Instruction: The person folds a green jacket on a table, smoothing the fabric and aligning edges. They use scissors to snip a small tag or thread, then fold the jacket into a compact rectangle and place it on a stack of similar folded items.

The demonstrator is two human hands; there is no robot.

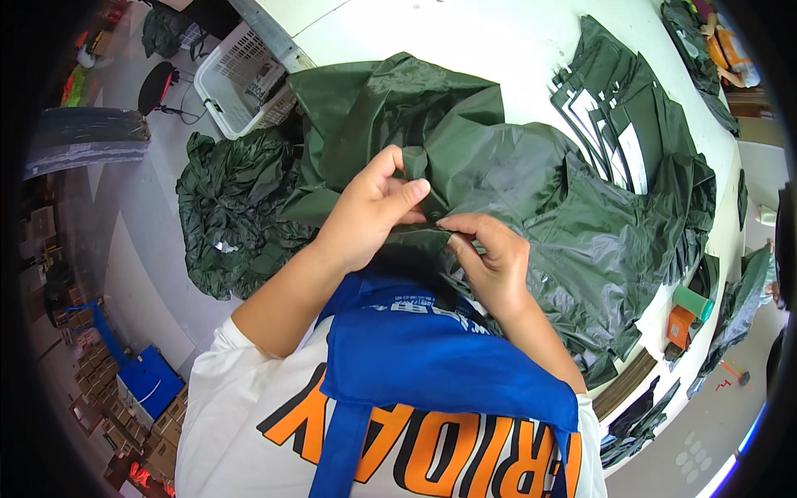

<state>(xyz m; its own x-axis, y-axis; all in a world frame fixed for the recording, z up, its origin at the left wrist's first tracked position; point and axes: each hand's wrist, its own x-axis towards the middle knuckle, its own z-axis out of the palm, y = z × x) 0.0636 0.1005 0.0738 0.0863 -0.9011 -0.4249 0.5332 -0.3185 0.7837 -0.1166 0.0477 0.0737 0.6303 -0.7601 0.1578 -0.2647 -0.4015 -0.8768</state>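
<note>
Dark green, shiny waterproof fabric (531,178) lies in loose folds across the white table in front of me. My left hand (365,203) pinches a narrow part of it between thumb and fingers. Close beside it, my right hand (494,257) grips the fabric's edge between thumb and forefinger. A small round fastener-like spot (435,215) shows on the cloth between the two hands. The fabric's lower part falls toward my blue apron (448,365). Folds and fingers hide part of the held edge.
Crumpled green fabric (237,216) hangs in a heap at the left, below a white plastic basket (241,79). Layered green pieces with white strips (610,124) lie at the back right of the table (531,33). A green thread spool (693,303) sits by the right edge.
</note>
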